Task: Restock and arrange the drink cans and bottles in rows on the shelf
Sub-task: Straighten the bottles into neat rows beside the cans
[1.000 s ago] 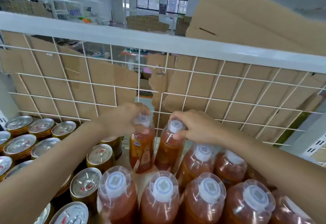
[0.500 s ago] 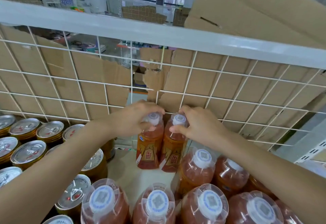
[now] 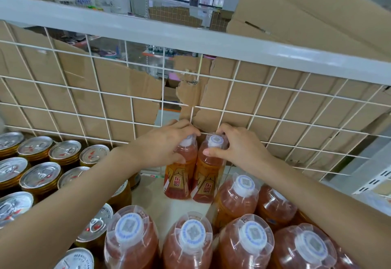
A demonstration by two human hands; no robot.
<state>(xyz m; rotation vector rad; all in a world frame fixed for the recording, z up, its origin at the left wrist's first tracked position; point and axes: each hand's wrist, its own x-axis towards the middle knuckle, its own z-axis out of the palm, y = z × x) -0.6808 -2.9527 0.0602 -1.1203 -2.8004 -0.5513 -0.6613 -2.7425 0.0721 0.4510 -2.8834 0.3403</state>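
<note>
Two orange drink bottles stand upright side by side on the cream shelf floor (image 3: 152, 196), against the white wire back grid (image 3: 131, 99). My left hand (image 3: 160, 146) grips the neck of the left bottle (image 3: 178, 175). The cap end of the right bottle (image 3: 208, 175) is gripped by my right hand (image 3: 239, 148). Several more orange bottles with white caps (image 3: 243, 196) stand in rows to the right and in front. Gold cans with silver tops (image 3: 40, 177) fill the left side.
Brown cardboard (image 3: 264, 99) lines the back behind the grid, torn open in the middle. A grey shelf beam (image 3: 190, 38) runs overhead, with a cardboard box (image 3: 306, 4) on top. A strip of bare shelf floor lies between cans and bottles.
Both hands have carried the two bottles back to the grid and set them upright together on the shelf floor. The view has tilted slightly.
</note>
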